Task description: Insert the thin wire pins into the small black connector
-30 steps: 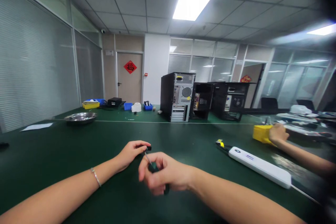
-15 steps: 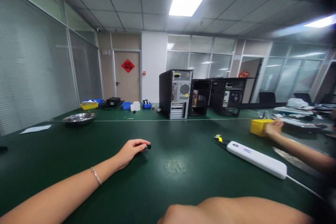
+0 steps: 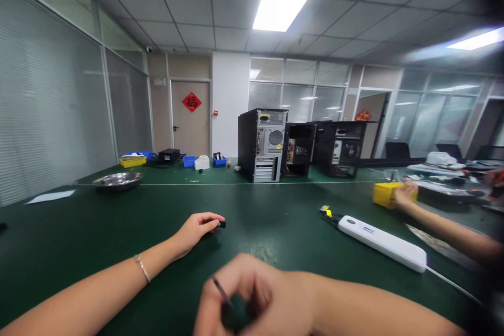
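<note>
My left hand [image 3: 199, 230] is closed on a small black block [image 3: 222, 224], pinched between thumb and fingertips just over the green tabletop. A little green shows on the block near the thumb; its exact kind is too small to tell. Close to the camera, blurred, my right hand [image 3: 252, 294] has thumb and fingers curled together around a thin dark rod [image 3: 222, 290]. Most of that rod is hidden or smeared, so I cannot tell its kind. The two hands are apart, the right one nearer to me.
A white power strip [image 3: 381, 241] lies at right, its cable running off. Beyond it a co-worker's hand [image 3: 405, 194] touches a yellow box [image 3: 384, 194]. Computer cases [image 3: 262, 147] stand along the back. A metal dish [image 3: 118, 180] and blue bins [image 3: 189, 161] are at far left.
My right hand has risen into view from the bottom edge, now showing the thin rod in its fingers. My left hand keeps its pinch on the block. The view has tilted up slightly.
</note>
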Motion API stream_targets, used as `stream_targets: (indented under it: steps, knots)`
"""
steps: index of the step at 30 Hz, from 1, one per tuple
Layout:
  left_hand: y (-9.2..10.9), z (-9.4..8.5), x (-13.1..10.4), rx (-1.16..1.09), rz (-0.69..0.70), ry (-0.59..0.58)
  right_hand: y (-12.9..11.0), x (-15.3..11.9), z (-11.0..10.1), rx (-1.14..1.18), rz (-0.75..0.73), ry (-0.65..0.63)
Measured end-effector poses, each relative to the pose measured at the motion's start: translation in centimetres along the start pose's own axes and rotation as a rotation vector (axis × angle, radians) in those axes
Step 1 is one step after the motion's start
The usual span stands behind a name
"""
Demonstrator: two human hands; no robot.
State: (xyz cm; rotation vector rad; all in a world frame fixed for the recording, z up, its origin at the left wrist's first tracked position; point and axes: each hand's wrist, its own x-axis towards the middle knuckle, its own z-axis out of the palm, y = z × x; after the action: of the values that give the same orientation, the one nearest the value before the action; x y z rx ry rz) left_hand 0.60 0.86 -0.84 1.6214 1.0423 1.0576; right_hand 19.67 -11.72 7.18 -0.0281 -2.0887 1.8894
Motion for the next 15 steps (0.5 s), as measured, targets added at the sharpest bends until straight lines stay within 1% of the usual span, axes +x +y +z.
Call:
stream_targets:
  steps: [1, 2, 5, 8, 10, 12, 15]
  knots:
    - [-0.1, 0.0, 0.0, -0.010, 0.018, 0.000, 0.2, 0.3, -0.9, -0.013, 0.022, 0.014]
    - [-0.1, 0.0, 0.1, -0.030, 0.037, 0.005, 0.4, 0.6, -1.9, -0.032, 0.008, 0.056]
    - [-0.4, 0.1, 0.1, -0.101, 0.065, 0.021, 1.7, 1.2, -5.3, -0.218, -0.001, 0.266]
    - [-0.5, 0.2, 0.1, -0.124, 0.057, 0.001, 3.6, 1.4, -8.7, -0.284, 0.018, 0.493]
    - [-0.5, 0.2, 0.2, -0.123, 0.056, -0.002, 4.8, 1.2, -10.5, -0.329, 0.058, 0.605]
    - [-0.5, 0.2, 0.2, -0.112, 0.052, 0.012, 5.8, 1.0, -11.9, -0.387, 0.112, 0.679]
    - [-0.3, 0.1, 0.1, -0.098, 0.047, 0.038, 6.9, 0.5, -13.0, -0.558, 0.172, 0.761]
